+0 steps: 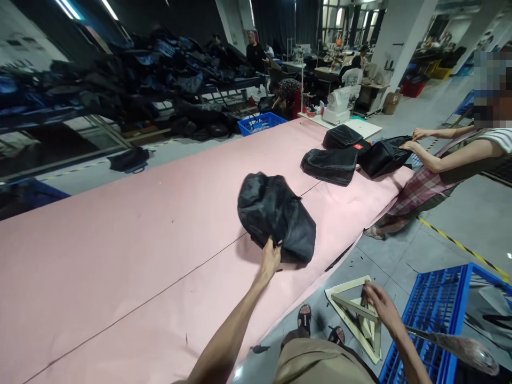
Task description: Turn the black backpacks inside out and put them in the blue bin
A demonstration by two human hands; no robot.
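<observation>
A black fabric bag (276, 213) is tilted over the pink-covered table (160, 224), its near edge pinched in my left hand (272, 258). My right hand (380, 301) hangs off the table's near side, above a cream triangular frame (354, 306) on the floor. Its fingers are loosely bent and apart; I see nothing held in them. Farther along the table lie a black bag (330, 166) and another black piece (342, 137) behind it. A co-worker's hands (414, 141) hold a black bag (384, 156) at the right edge.
A blue crate (432, 314) stands at lower right, with a wrapped-handled tool (460, 346) across it. Another blue basket (262, 124) sits beyond the table. Dark bags (160, 74) are piled at back left. A white sewing machine (342, 105) stands at the far end.
</observation>
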